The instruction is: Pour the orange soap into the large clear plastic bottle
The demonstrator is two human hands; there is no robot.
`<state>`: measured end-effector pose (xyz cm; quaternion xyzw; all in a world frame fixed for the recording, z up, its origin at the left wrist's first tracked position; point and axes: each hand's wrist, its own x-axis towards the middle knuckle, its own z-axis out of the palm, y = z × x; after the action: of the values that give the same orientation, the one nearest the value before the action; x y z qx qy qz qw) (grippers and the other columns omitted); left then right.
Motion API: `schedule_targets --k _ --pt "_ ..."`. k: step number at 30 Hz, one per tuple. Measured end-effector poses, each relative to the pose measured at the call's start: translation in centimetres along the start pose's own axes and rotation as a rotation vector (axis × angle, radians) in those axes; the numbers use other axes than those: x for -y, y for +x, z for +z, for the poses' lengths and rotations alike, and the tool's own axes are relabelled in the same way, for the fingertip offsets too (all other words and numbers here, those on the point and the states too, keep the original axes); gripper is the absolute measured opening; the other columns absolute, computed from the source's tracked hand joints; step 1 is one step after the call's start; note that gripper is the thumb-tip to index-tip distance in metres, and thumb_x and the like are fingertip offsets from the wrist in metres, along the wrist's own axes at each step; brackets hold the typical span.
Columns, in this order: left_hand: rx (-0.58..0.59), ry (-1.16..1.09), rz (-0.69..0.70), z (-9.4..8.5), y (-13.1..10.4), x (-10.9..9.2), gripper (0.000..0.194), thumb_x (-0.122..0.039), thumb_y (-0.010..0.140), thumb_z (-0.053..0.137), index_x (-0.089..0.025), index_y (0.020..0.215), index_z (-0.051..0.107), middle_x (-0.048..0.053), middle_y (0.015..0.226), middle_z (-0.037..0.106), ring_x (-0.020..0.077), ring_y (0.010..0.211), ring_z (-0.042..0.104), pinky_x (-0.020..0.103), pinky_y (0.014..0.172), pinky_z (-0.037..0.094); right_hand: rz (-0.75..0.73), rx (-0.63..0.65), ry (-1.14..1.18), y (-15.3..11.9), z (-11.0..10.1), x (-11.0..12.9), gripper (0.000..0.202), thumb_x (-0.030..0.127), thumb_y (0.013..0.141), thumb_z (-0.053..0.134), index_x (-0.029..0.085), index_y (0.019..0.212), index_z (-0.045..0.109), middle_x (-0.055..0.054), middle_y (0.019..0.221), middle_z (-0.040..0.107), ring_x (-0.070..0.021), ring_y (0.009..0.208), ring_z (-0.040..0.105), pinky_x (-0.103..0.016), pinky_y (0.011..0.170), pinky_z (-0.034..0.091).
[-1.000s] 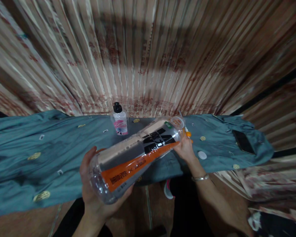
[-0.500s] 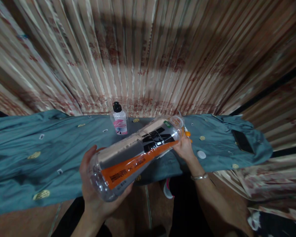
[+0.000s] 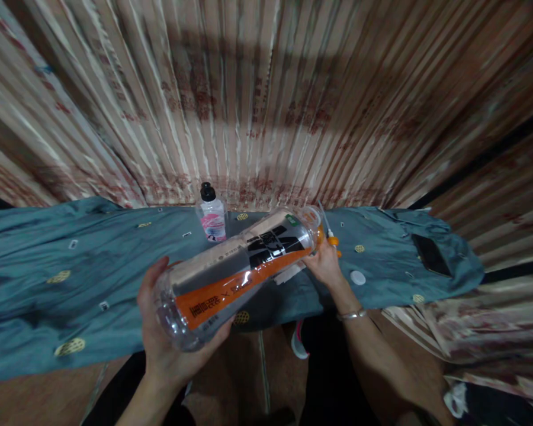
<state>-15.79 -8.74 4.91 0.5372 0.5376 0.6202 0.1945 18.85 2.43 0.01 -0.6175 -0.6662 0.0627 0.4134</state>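
Observation:
A large clear plastic bottle (image 3: 249,251), with an orange, grey and black label, lies tilted across both hands, its neck toward the upper right. My left hand (image 3: 171,331) wraps round its base. Near the neck, my right hand (image 3: 324,260) is closed against the bottle, its fingertips hidden behind it. An orange-and-white piece with a thin white stem (image 3: 332,239) shows beside the right fingers; whether that hand also holds it is unclear. A small squeeze bottle (image 3: 212,219) with a black cap and pink label stands upright behind the large bottle.
A green patterned cloth (image 3: 115,260) covers the narrow surface. On its right side lie a white round cap (image 3: 357,277) and a dark phone (image 3: 430,255). Something white and flat (image 3: 290,273) shows partly under the bottle. A pleated curtain (image 3: 257,106) hangs behind.
The large bottle and both hands have shifted slightly left in view, along with the whole scene. More of the white stem shows beside the bottle's neck. Both hands keep their hold.

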Motion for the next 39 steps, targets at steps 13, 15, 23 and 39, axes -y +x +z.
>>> schedule_targets --k 13,15,23,39 --pt "0.084 0.133 0.311 0.7 0.8 -1.2 0.118 -0.023 0.057 0.108 -0.034 0.161 0.054 0.008 0.128 0.079 0.033 0.104 0.083 0.049 0.084 0.077 0.002 -0.014 0.02 0.1 0.0 0.3 0.058 0.047 0.086 0.076 0.022 0.138 0.066 -0.014 0.121 0.086 -0.0381 0.109 0.084 -0.051 0.095 0.069" --pt "0.08 0.118 0.231 0.5 0.6 -1.0 0.119 -0.015 0.053 0.108 -0.034 0.158 0.056 0.007 0.13 0.081 0.0342 0.106 0.083 0.049 0.083 0.078 0.008 -0.005 0.027 0.2 0.0 0.3 0.058 0.047 0.086 0.076 0.022 0.138 0.066 -0.014 0.12 0.086 -0.0379 0.107 0.085 -0.051 0.093 0.069" --pt "-0.029 -0.151 0.046 2.1 0.0 -1.7 0.117 -0.014 0.04 0.108 -0.032 0.148 0.067 0.005 0.128 0.08 0.0334 0.108 0.081 0.047 0.084 0.078 0.006 0.02 0.021 0.3 -0.1 0.0 0.066 0.048 0.085 0.077 0.019 0.143 0.065 -0.016 0.125 0.086 -0.0393 0.113 0.084 -0.053 0.098 0.068" --pt "-0.183 -0.076 0.087 2.3 0.4 -1.8 0.112 -0.014 0.023 0.108 -0.03 0.13 0.08 0.008 0.139 0.073 0.0485 0.154 0.054 0.062 0.113 0.069 0.05 -0.001 0.019 0.1 0.1 -0.1 0.07 0.052 0.085 0.078 0.018 0.144 0.065 -0.016 0.122 0.086 -0.0409 0.111 0.084 -0.052 0.094 0.068"
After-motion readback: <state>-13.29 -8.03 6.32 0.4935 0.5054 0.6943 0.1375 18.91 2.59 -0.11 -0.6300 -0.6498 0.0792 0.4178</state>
